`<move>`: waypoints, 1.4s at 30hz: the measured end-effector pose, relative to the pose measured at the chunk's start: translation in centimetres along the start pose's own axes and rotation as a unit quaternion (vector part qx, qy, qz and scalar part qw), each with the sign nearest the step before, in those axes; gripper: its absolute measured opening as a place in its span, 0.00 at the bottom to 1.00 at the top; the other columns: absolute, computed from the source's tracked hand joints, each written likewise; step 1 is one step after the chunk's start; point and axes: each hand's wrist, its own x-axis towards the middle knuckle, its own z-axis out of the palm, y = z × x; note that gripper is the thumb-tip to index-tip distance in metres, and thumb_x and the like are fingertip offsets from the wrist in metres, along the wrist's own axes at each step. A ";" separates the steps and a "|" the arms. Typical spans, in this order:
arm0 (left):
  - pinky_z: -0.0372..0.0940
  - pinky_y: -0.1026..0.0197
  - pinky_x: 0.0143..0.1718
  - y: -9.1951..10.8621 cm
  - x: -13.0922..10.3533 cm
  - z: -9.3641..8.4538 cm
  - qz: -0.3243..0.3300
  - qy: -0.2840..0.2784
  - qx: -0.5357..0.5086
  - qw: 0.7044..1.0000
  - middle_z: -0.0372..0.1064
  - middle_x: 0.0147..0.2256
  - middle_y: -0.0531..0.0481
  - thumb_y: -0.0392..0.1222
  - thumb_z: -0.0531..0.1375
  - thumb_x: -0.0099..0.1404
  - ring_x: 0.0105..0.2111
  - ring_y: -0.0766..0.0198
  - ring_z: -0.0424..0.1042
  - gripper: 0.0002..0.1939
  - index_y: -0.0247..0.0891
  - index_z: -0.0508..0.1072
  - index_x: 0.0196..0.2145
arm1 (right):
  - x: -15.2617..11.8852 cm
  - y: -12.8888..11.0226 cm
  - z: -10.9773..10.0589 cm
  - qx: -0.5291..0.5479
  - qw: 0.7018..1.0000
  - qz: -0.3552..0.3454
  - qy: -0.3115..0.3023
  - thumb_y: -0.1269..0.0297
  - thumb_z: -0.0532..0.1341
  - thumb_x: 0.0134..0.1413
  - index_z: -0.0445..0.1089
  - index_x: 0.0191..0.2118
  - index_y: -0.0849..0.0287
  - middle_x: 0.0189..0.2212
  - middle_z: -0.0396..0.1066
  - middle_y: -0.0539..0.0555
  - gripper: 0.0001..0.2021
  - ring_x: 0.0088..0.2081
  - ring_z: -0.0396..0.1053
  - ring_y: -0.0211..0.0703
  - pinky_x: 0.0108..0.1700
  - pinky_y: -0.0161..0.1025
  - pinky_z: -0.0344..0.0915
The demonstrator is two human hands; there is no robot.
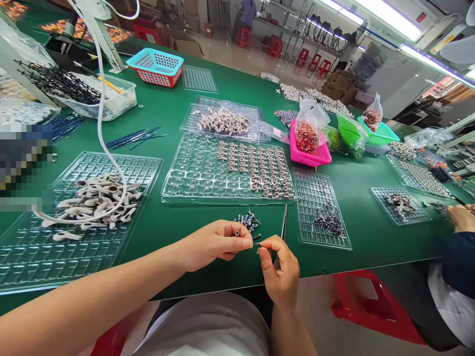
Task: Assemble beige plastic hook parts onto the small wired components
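My left hand (232,241) is closed in a pinch on a small wired part (256,243), near the table's front edge. My right hand (280,269) pinches the dark end of the same part; the fingertips almost meet. A small round piece (237,233) shows between my left fingers. Thin tweezers (284,222) point away from me beside my right hand; whether that hand also holds them I cannot tell. Just beyond my left hand lies a pile of small dark wired parts (250,219). Farther back, a clear tray (193,170) is partly filled with rows of grey earbud shells (260,165).
At left, loose grey earbud shells (102,200) lie on clear trays. A white cable (100,99) arches over them. To the right are a tray of dark wired parts (328,220), a pink basket (309,155) and a co-worker's hand (461,217). A blue basket (156,62) stands behind.
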 end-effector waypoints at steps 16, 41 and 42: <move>0.41 0.63 0.24 -0.2 0.0 0.3 0.023 -0.004 0.025 0.999 0.50 0.23 0.60 0.55 0.66 0.61 0.23 0.70 0.45 0.19 0.36 0.67 0.30 | -0.1 0.0 -0.1 0.039 0.999 0.008 -0.019 0.70 0.57 0.63 0.67 0.40 0.56 0.30 0.69 0.50 0.04 0.31 0.69 0.38 0.30 0.34 0.63; 0.63 0.59 0.35 -0.7 -0.2 1.1 0.060 0.149 0.247 0.955 0.72 0.37 0.47 0.47 0.55 0.68 0.34 0.60 0.68 0.16 0.37 0.72 0.48 | -0.6 0.5 0.2 0.032 0.995 0.063 0.064 0.70 0.59 0.63 0.70 0.39 0.55 0.31 0.70 0.49 0.04 0.31 0.68 0.35 0.33 0.32 0.66; 0.63 0.59 0.37 -0.8 -0.2 1.1 0.064 0.156 0.253 0.953 0.73 0.38 0.46 0.46 0.55 0.68 0.35 0.60 0.69 0.17 0.36 0.72 0.49 | -0.6 0.5 0.2 0.032 0.996 0.062 0.063 0.70 0.59 0.63 0.70 0.39 0.55 0.31 0.70 0.49 0.04 0.31 0.68 0.35 0.33 0.32 0.66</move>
